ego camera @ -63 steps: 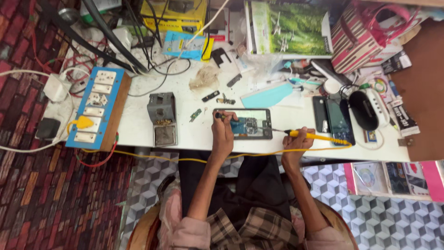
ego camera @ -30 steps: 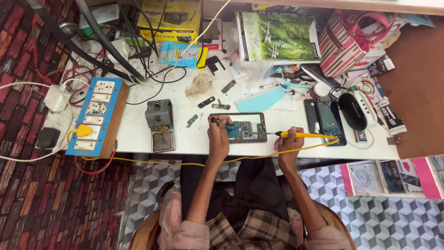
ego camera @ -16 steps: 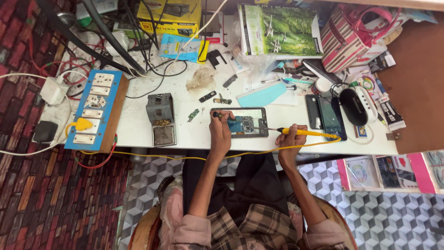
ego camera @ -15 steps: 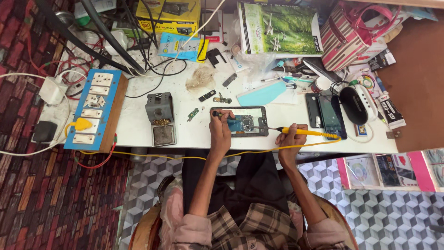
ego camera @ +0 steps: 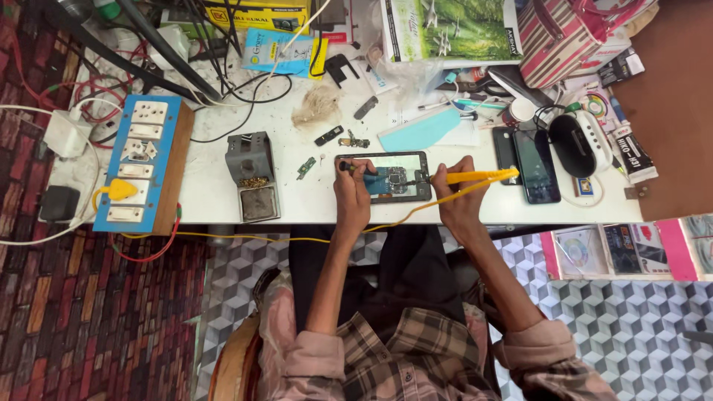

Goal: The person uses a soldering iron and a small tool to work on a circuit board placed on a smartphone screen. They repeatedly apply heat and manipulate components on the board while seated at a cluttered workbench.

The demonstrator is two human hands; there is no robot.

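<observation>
at the left of your frame a blue switchboard (ego camera: 142, 165) lies on the white table (ego camera: 208, 200), a yellow plug (ego camera: 119, 190) in it. just right of it stands a grey metal holder (ego camera: 253, 175). upper middle, a blue packet (ego camera: 278, 53) and a green book (ego camera: 451, 28). at right, two dark phones (ego camera: 529, 163), a black mouse (ego camera: 570, 145) and a striped bag (ego camera: 558, 33).

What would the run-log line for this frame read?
left hand: steadying opened phone | right hand: holding yellow soldering iron, tip at phone | surface: white table
</observation>
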